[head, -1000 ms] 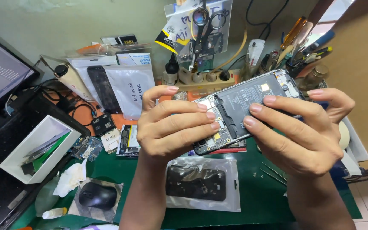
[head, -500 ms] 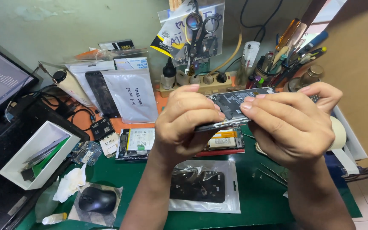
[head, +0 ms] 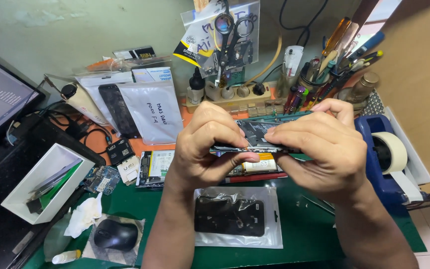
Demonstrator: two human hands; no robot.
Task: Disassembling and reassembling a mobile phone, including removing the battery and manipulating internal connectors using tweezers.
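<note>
You've tipped the phone (head: 256, 135) from face-up to nearly edge-on, level above the bagged part (head: 237, 216). Your left hand (head: 207, 144) and right hand (head: 319, 149) both pinch its near edge, fingers closed. Behind: scissors (head: 232, 30).

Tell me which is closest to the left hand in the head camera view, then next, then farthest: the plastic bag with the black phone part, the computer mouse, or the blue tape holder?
From the left hand:
1. Plastic bag, just below.
2. Computer mouse, lower left.
3. Blue tape holder, far right.
</note>
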